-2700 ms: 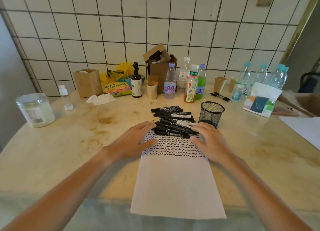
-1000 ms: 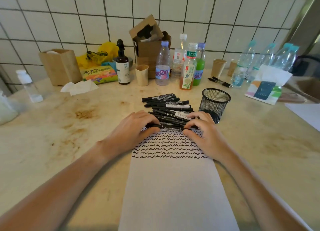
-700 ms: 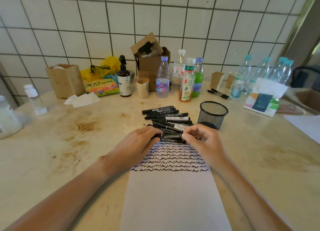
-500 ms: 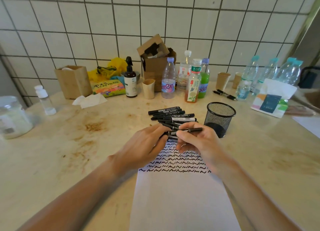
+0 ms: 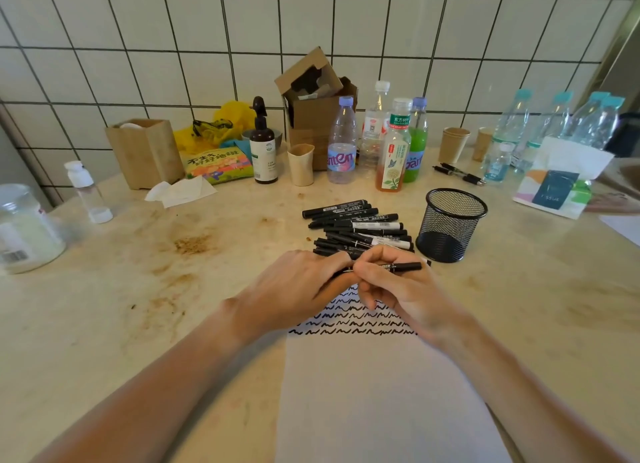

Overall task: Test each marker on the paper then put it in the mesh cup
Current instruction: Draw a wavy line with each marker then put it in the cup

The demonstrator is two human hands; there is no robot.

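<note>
Step in hand: uncapping. The right hand (image 5: pixel 398 289) grip is clamped on one marker (image 5: pixel 405 266), held level just above the paper (image 5: pixel 381 393); the left hand (image 5: pixel 298 289) grip pinches its other end. Next: pull the cap off, scribble, then drop it in the mesh cup (image 5: pixel 450 225) beyond the paper.

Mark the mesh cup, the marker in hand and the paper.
mesh cup (image 5: pixel 450 235), head view, front mesh wall.
marker (image 5: pixel 408 265), head view, barrel end right of the fingers.
paper (image 5: pixel 381 400), head view, blank lower area.
</note>
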